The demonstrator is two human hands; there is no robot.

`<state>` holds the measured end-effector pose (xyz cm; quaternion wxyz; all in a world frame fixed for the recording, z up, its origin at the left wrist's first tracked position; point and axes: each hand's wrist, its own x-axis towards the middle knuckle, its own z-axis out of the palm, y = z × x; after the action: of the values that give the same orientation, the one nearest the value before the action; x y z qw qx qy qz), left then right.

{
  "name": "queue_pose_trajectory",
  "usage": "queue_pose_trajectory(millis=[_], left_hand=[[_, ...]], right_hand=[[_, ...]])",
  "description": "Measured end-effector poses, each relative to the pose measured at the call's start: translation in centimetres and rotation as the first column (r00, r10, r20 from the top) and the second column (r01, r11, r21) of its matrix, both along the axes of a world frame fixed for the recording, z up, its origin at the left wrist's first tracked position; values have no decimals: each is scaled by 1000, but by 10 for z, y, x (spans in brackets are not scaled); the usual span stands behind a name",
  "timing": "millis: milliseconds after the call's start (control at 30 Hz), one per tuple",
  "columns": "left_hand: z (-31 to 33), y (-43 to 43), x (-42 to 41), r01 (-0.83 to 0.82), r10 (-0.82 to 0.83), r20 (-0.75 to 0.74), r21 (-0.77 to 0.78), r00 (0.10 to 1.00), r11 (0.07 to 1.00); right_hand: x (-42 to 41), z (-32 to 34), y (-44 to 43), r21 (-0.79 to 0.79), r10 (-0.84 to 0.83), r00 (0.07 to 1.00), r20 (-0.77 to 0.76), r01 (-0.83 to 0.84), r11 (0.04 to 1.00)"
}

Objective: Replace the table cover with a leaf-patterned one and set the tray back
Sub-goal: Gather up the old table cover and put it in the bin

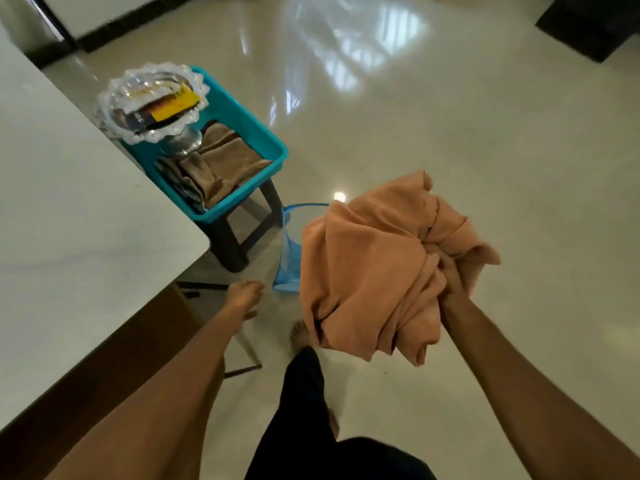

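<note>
My right hand (448, 275) is shut on a bunched orange cloth (363, 271), held in the air above a blue mesh hamper (289, 268) on the floor. My left hand (244, 296) hangs open and empty beside the bare white table (69, 209), just off its corner. A silver tray (152, 102) holding a yellow packet and other small items rests on the rim of a teal bin (249, 123). Folded brown cloths (221, 161) lie inside that bin. Whether they carry a leaf pattern cannot be made out.
The teal bin sits on a dark stool (239, 233) next to the table's corner. Glossy cream floor (450, 116) stretches ahead and to the right. A dark piece of furniture (595, 22) stands at the far right. My bare foot and dark trouser leg (304, 382) are below.
</note>
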<state>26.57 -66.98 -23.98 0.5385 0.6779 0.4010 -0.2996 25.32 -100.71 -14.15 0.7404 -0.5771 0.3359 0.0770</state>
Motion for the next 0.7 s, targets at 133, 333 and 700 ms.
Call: queue_pose_trajectory(millis=[133,333,700], left_hand=[[-61,-14,35,100,-97,-77,35,992,994],[-135,-43,76,399,-404,2,153,915,904],[-197,-43,111,415,-518,57,526,854,742]], right_hand=[[54,-15,16,-175,39,999,18,-36,984],[128,-94,79,-628,249,963,-109,-260,733],[158,-315,105,-799,611,717,-335,-560,219]])
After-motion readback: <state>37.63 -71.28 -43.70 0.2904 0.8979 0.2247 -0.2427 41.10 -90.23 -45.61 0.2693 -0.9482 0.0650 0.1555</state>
